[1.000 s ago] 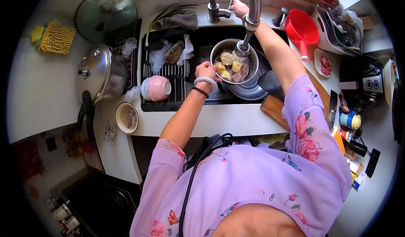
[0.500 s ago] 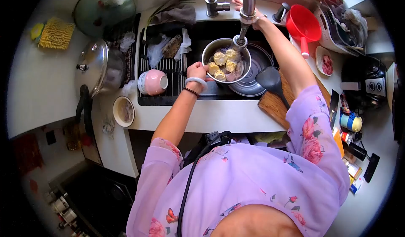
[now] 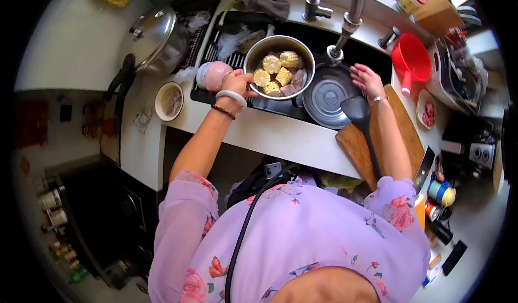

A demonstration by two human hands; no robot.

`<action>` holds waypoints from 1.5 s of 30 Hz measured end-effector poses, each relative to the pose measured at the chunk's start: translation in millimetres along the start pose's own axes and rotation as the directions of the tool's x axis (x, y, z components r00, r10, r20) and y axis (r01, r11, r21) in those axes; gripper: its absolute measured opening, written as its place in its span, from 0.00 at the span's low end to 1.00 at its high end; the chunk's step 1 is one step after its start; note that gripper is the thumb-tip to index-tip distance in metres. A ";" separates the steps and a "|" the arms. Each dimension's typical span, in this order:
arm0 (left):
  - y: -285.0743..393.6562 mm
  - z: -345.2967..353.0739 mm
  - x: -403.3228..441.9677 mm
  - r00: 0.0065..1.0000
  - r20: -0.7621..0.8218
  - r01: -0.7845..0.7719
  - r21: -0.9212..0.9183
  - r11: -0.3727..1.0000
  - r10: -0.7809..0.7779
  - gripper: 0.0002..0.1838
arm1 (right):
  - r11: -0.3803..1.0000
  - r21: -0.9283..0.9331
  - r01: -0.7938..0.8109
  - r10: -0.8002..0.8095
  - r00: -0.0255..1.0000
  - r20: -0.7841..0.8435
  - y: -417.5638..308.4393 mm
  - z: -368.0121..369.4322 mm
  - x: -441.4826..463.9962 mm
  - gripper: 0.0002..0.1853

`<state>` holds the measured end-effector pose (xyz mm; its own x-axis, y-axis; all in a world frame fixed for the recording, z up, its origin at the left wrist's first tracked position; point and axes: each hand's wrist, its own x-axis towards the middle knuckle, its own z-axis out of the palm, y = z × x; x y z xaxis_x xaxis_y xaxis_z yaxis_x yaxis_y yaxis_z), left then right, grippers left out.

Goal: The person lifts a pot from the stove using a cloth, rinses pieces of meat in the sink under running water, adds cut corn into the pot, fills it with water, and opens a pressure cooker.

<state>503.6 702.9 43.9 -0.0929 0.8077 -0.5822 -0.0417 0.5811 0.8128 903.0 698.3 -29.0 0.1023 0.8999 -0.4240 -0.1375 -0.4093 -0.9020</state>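
Observation:
My left hand (image 3: 237,84) is closed at the near left side of a steel pot (image 3: 249,55), gripping it there. Inside the pot lie several chunks of corn (image 3: 271,63) and pieces of meat (image 3: 288,90) in liquid. The pot is raised over the sink, left of the faucet spout (image 3: 334,52). My right hand (image 3: 367,81) is empty, its fingers apart, above the sink's right side. Near it are a black spatula (image 3: 356,110) and a round metal lid or pan (image 3: 327,95) in the sink. A wooden cutting board (image 3: 396,136) lies under my right forearm.
On the left are a pressure cooker (image 3: 156,41), a bowl with food scraps (image 3: 169,101) and pink bowls (image 3: 215,75). A red strainer (image 3: 411,57), a dish of raw meat (image 3: 428,111) and a knife block (image 3: 438,16) stand on the right.
My right hand has left the area behind the faucet and come back toward me. The pot, in my left hand, has moved left from under the spout and appears higher. The view has shifted.

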 end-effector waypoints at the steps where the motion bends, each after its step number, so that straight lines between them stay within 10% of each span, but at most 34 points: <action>1: 2.2 -5.6 -6.0 1.000 -0.024 -0.011 -0.020 1.000 0.010 0.06 | 1.000 -0.008 -0.003 0.003 1.000 0.018 0.6 -0.4 -5.2 0.18; 15: -57.2 -223.6 -183.1 0.941 -0.334 -0.056 -0.283 0.958 -0.044 0.04 | 0.992 0.073 -0.108 0.095 0.982 0.161 16.1 74.7 -76.3 0.15; 29: -149.7 -483.1 -199.5 0.408 -0.892 -0.351 -0.352 0.867 -0.197 0.08 | 0.993 -0.042 -0.110 0.115 0.985 0.132 31.8 201.1 -111.0 0.16; 41: -193.7 -538.6 -192.1 0.629 -0.742 -0.385 -0.555 0.737 -0.231 0.13 | 0.994 -0.022 -0.109 0.111 0.987 0.116 45.3 217.8 -125.9 0.14; 45: -193.6 -503.6 -218.7 0.212 -0.977 -0.250 -0.037 0.968 0.017 0.16 | 0.988 -0.091 -0.121 0.132 0.983 0.125 45.4 229.6 -141.5 0.14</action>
<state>31.1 363.5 24.1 -0.9925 0.0835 -0.0893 -0.0540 0.3566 0.9327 656.1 587.0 8.9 -0.0409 0.8495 -0.5260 -0.0583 -0.5276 -0.8475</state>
